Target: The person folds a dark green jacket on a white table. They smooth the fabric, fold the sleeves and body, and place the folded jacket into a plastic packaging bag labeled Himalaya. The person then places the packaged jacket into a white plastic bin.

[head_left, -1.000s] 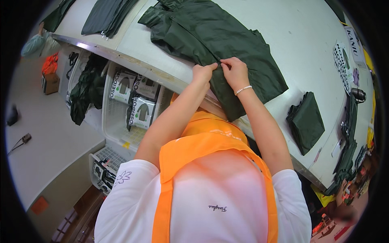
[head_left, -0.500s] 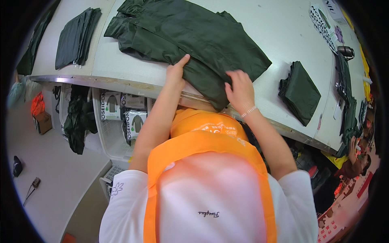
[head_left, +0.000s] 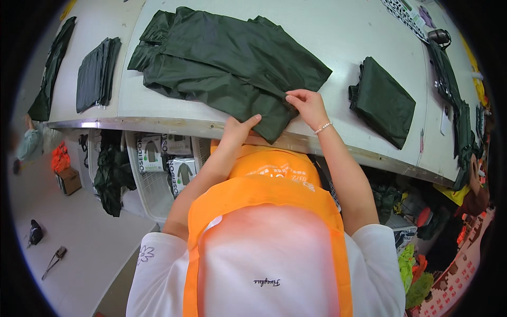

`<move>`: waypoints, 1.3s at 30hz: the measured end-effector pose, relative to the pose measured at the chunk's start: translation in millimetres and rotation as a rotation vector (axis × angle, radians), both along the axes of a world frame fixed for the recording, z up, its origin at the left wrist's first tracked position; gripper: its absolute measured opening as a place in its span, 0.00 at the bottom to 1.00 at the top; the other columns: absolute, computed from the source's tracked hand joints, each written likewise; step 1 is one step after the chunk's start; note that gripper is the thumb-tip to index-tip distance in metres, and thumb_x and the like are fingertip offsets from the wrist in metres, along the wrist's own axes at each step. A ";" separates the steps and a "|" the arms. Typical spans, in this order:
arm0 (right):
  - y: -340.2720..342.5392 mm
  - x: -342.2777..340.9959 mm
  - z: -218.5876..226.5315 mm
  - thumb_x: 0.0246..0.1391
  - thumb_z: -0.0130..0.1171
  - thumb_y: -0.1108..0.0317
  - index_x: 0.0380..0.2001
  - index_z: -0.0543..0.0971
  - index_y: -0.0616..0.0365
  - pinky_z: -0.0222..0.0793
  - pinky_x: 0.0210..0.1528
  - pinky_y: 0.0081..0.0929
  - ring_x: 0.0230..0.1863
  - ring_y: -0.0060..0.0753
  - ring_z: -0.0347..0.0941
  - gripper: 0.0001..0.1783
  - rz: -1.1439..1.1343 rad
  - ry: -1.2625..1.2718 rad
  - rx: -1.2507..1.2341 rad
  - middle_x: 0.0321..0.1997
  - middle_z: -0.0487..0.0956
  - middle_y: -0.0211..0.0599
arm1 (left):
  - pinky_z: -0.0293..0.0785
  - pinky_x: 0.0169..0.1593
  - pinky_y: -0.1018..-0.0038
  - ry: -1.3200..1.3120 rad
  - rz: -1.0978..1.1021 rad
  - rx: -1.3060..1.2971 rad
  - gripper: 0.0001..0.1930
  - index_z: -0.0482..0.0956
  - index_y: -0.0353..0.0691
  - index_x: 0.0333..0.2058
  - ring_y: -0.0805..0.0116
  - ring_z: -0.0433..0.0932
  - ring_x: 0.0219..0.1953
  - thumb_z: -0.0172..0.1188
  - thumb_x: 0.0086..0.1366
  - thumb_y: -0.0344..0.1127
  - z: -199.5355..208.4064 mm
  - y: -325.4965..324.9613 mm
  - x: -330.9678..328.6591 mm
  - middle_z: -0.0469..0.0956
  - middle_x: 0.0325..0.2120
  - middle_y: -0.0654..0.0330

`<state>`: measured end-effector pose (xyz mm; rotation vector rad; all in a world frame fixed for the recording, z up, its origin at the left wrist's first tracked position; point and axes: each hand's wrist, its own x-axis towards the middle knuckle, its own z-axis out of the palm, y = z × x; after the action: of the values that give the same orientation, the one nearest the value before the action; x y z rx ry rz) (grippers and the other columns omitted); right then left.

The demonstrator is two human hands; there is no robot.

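Observation:
A dark green rain garment (head_left: 227,58) of thin, shiny cloth lies partly folded on the white table, its gathered end to the left. One narrow part of it reaches the table's near edge. My left hand (head_left: 238,131) grips that part's lower border, thumb on top and the other fingers mostly hidden under the edge. To the right, my right hand (head_left: 309,108) pinches the cloth between thumb and fingertips. On its wrist is a beaded bracelet (head_left: 324,128).
A folded green garment (head_left: 383,103) lies at the right, and a stack of folded dark garments (head_left: 99,75) at the left. Beneath the table edge (head_left: 174,126), a white basket (head_left: 153,193) holds packaged rainwear (head_left: 182,173). Another person's arm (head_left: 477,177) shows far right.
My right hand has gone from blurred, loosely bent fingers to a pinch on the cloth. My left hand has moved nearer the narrow part's end. The whole view has shifted slightly.

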<state>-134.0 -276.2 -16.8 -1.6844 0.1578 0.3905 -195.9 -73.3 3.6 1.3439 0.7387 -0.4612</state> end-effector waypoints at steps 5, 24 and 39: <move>1.2 -30.5 29.8 0.45 0.61 0.73 0.27 0.77 0.62 0.71 0.35 0.28 0.31 0.38 0.75 0.05 0.122 -0.430 -0.437 0.29 0.76 0.38 | 0.71 0.31 0.75 -0.091 0.042 0.102 0.19 0.75 0.32 0.41 0.67 0.75 0.28 0.66 0.54 0.37 -4.3 -12.1 -10.1 0.77 0.31 0.57; -21.3 -40.1 -11.3 0.50 0.53 0.75 0.37 0.79 0.61 0.70 0.39 0.31 0.38 0.39 0.70 0.11 0.363 -0.793 -0.670 0.32 0.73 0.37 | 0.71 0.45 0.71 -0.308 0.129 0.401 0.25 0.71 0.28 0.42 0.62 0.76 0.40 0.71 0.44 0.29 -39.7 -69.2 -14.1 0.78 0.37 0.51; -38.3 -11.9 50.6 0.40 0.60 0.77 0.43 0.76 0.51 0.65 0.50 0.36 0.51 0.39 0.67 0.22 0.369 -1.315 -0.827 0.45 0.73 0.31 | 0.75 0.41 0.74 -0.169 0.110 0.054 0.18 0.75 0.29 0.43 0.66 0.79 0.38 0.63 0.55 0.30 12.4 -15.5 5.0 0.79 0.36 0.56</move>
<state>-145.8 -314.6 33.8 -2.4442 -1.1011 -0.6626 -191.0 -88.8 15.9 1.3667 0.6849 -0.2383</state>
